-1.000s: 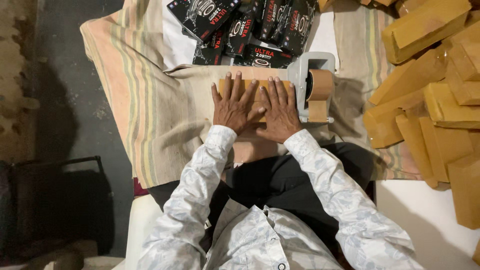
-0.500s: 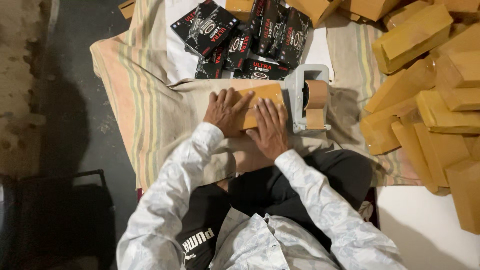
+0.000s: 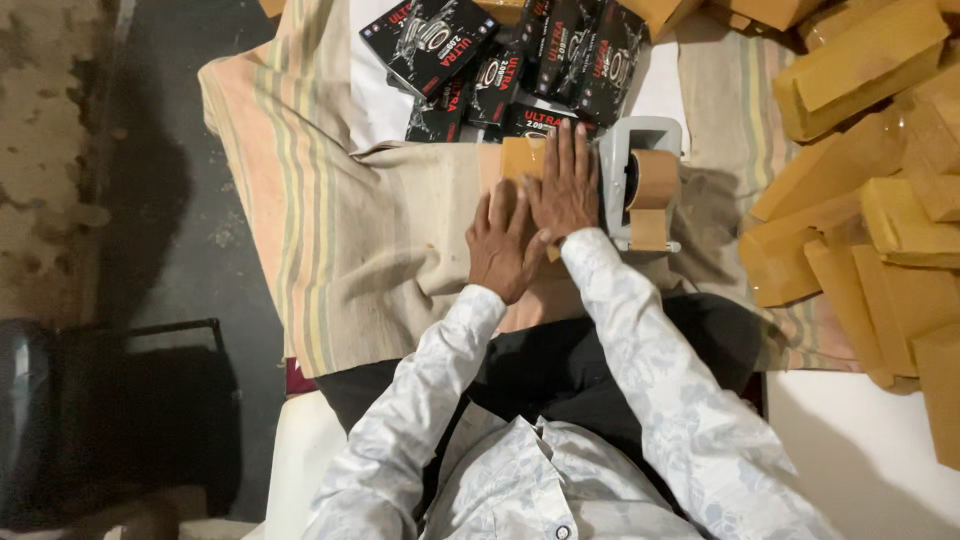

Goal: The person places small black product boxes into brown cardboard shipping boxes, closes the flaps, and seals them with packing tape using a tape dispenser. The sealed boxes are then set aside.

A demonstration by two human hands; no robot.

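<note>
**Hands flat on a tan-wrapped parcel beside a tape dispenser**

Sleeves of pale patterned cloth nearest the camera, reaching forward over a dark lap. Beyond them, left hand (image 3: pixel 503 243) spread flat, fingers straight and together, gripping nothing, pressed on the near part of the wrapped parcel (image 3: pixel 523 160). Right hand (image 3: pixel 566 187) likewise open and flat, palm down, overlapping the left and lying farther along the same parcel, fingertips close to its far end. Neither hand closed around anything.

Parcel mostly hidden under both hands; only its far tan end visible. Long axis apparently running away from the body, far end pointing toward the black boxes, though the covered near end leaves that uncertain. Resting on a striped beige cloth (image 3: pixel 330 230) spread over the work surface.

Just right of the parcel, touching or nearly touching the right hand: a grey tape dispenser (image 3: pixel 628 160) with a roll of brown tape (image 3: pixel 655 180), a strip hanging toward the near side.

Farther right, a heap of tan-wrapped packets (image 3: pixel 860 200), piled at varied angles, well apart from the hands.

Farthest off, past the parcel's end, a cluster of black boxes (image 3: pixel 500 60) with red and white print, overlapping one another on a white sheet (image 3: pixel 375 95).

At left, bare dark floor (image 3: pixel 150 150).
</note>
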